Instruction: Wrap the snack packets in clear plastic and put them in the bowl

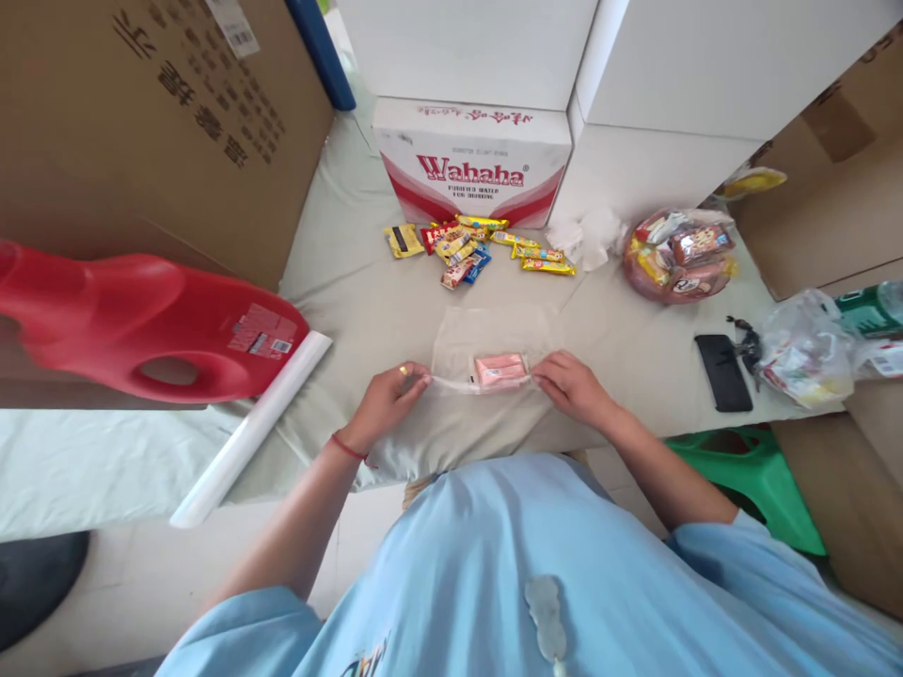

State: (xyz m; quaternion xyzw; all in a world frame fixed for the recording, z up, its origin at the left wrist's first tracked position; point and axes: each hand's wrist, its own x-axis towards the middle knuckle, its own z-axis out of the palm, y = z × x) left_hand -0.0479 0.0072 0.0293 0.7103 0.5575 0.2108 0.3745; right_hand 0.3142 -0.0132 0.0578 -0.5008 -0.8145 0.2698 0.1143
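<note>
A sheet of clear plastic film (455,338) lies on the cloth-covered table in front of me, with a small pink packet (500,369) on its near part. My left hand (395,400) pinches the near left corner of the film between thumb and fingers. At the near right corner, my right hand (573,385) pinches the film just beside the packet. The film's near edge is stretched between both hands.
Small snack packets (466,246) lie before a Wahaha box (480,169). On the left are a red jug (141,320) and a white roll (254,428). To the right are a snack bowl (677,256), a phone (723,372) and a plastic bag (804,348).
</note>
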